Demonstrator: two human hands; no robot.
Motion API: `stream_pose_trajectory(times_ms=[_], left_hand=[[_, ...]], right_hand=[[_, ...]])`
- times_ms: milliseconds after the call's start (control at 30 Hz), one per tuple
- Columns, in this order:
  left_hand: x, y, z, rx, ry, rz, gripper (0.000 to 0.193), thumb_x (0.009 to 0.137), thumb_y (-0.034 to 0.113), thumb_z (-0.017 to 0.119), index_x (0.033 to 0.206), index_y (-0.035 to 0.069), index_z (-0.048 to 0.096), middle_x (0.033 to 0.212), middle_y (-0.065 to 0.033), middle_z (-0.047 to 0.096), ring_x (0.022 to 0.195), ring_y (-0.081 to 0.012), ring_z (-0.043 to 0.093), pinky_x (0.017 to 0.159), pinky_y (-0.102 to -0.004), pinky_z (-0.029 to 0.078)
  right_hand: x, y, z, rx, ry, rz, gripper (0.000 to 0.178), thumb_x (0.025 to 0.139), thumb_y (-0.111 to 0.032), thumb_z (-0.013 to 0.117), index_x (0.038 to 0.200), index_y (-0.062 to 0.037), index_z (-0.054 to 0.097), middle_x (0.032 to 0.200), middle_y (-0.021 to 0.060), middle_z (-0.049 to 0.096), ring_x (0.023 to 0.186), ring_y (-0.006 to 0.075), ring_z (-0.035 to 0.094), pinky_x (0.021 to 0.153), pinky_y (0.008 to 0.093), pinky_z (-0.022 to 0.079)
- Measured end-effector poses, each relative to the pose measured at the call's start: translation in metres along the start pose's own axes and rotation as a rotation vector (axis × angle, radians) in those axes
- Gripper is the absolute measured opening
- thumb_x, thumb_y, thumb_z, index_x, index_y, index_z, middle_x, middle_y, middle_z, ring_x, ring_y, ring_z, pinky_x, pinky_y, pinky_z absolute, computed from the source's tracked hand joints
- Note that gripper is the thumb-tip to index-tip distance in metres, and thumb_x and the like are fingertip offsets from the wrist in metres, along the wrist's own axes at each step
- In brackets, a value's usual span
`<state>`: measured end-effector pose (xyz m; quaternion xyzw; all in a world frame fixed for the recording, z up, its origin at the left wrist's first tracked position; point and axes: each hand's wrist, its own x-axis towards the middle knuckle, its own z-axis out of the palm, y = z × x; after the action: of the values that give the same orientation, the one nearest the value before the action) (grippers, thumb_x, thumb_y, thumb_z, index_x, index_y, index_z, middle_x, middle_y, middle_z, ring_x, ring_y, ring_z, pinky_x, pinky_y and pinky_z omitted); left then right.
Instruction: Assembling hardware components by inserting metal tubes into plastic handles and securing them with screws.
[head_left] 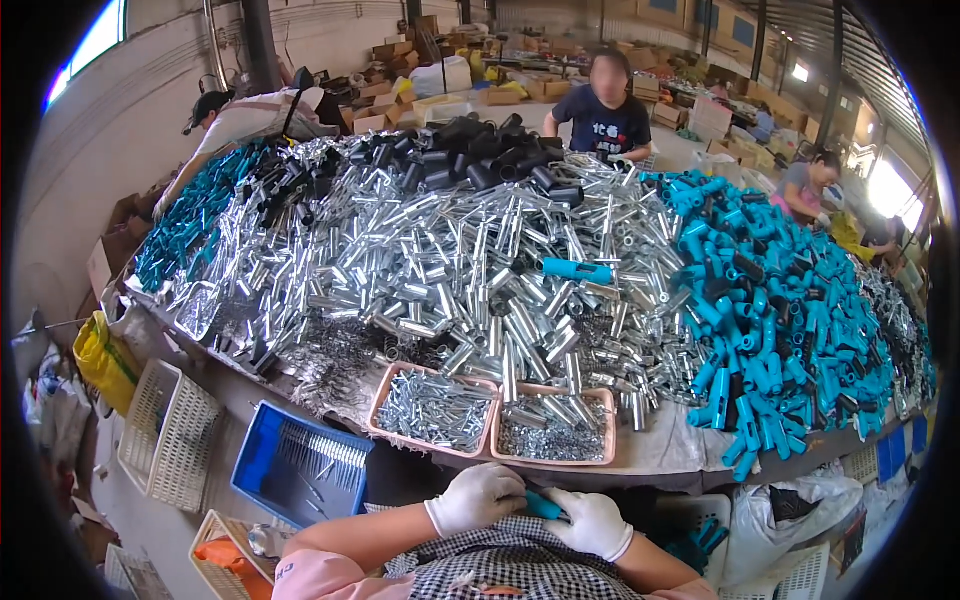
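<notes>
My left hand (480,498) and my right hand (592,522), both in white gloves, meet close to my body. Between them is a teal plastic tube-like part (543,505), gripped from both sides; the fingers partly cover it. Just beyond my hands, at the table's near edge, stand two pink trays. The left tray (420,443) contains small metal pins, and the right tray (555,460) has small metal pieces with some tubes on top. Behind them rises a wide heap of silver metal tubes (440,250), with one teal tube (577,270) lying on it.
Teal handle-shaped parts (770,310) pile up on the right; black sleeves (480,150) lie at the back. A blue bin (262,425) with metal rods and a white crate (165,435) stand at lower left. Co-workers (605,110) are around the table. A plastic bag (800,515) sits at lower right.
</notes>
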<state>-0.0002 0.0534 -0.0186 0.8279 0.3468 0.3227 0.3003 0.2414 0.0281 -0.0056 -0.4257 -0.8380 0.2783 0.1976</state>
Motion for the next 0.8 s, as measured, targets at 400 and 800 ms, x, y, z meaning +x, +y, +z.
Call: stream_pose_trajectory(times_ms=[400, 800], left_hand=[[-0.006, 0.013, 0.000, 0.306, -0.218, 0.276, 0.035, 0.081, 0.026, 0.072, 0.107, 0.003, 0.067, 0.103, -0.0093, 0.065, 0.084, -0.0249, 0.065, 0.074, -0.0362, 0.054], [0.014, 0.029, 0.000, 0.341, -0.502, 0.244, 0.027, 0.072, 0.029, 0.074, 0.088, 0.010, 0.063, 0.083, -0.0068, 0.062, 0.077, -0.0270, 0.065, 0.068, -0.0396, 0.053]], right_hand=[[-0.018, 0.020, 0.004, 0.405, -0.127, 0.061, 0.052, 0.080, -0.027, 0.073, 0.125, -0.0024, 0.061, 0.102, 0.0217, 0.069, 0.090, 0.0309, 0.070, 0.081, 0.0357, 0.054], [-0.024, -0.004, -0.025, 0.396, -0.463, 0.098, 0.076, 0.087, -0.015, 0.064, 0.150, 0.0016, 0.027, 0.117, 0.0335, 0.059, 0.104, 0.0450, 0.062, 0.088, 0.0405, 0.052]])
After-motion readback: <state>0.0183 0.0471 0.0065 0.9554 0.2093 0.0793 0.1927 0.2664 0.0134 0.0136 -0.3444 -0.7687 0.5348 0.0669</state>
